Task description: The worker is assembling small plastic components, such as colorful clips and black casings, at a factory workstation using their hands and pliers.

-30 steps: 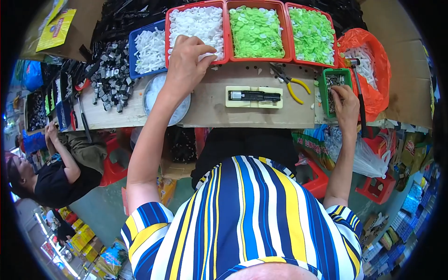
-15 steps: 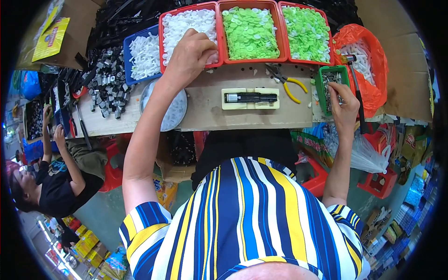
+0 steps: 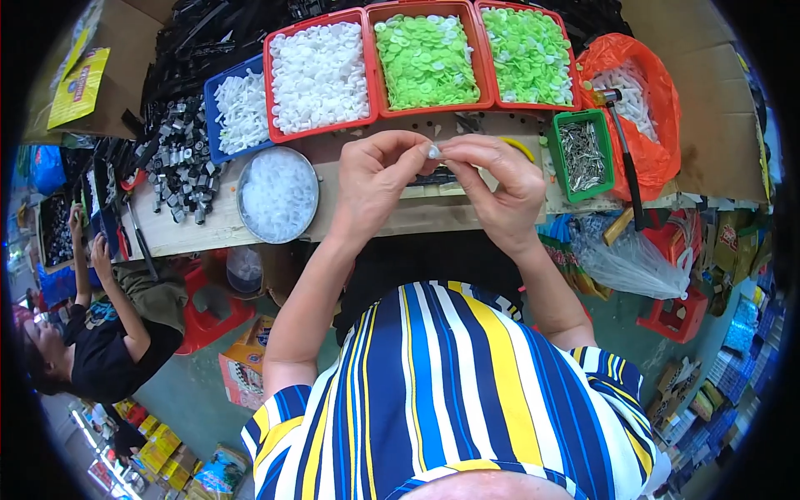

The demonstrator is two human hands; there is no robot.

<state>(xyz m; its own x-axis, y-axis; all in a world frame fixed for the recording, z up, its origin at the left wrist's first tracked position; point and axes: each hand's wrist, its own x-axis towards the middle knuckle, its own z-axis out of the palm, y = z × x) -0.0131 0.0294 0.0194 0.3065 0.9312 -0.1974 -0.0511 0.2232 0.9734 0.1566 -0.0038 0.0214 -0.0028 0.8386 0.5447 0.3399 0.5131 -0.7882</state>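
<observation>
Closed to a narrow pinch on a small white piece (image 3: 434, 152), left hand (image 3: 372, 179) and right hand (image 3: 500, 187) together, tip to tip; cannot tell whether anything thinner sits hidden in the right grip. Hidden in part just below and behind the fingers: a cream block (image 3: 417, 192) with a black part (image 3: 437, 176) in it. Partly covered too, by the right hand: pliers, with only a bit of yellow handle (image 3: 518, 147) clear. Beyond the fingertips, side by side: a red tray (image 3: 268, 83) of white caps, an orange-red tray (image 3: 433, 110) of green discs and a second red tray (image 3: 576, 92) of green and white discs. Farther left of the fingers: a blue tray (image 3: 211, 125) of white slender pieces, a round dish (image 3: 279, 237) near the left wrist, and a pile of blocks (image 3: 185, 158). Right of the fingers: a green box (image 3: 593, 195), a hammer (image 3: 627, 162) and an orange bag (image 3: 667, 158). In texture: smooth rounded caps, thin flat discs, translucent bits heaped in the dish, shiny metal pins jumbled in the box, glossy silver-and-black blocks, thin crinkled plastic around white sticks in the bag.
</observation>
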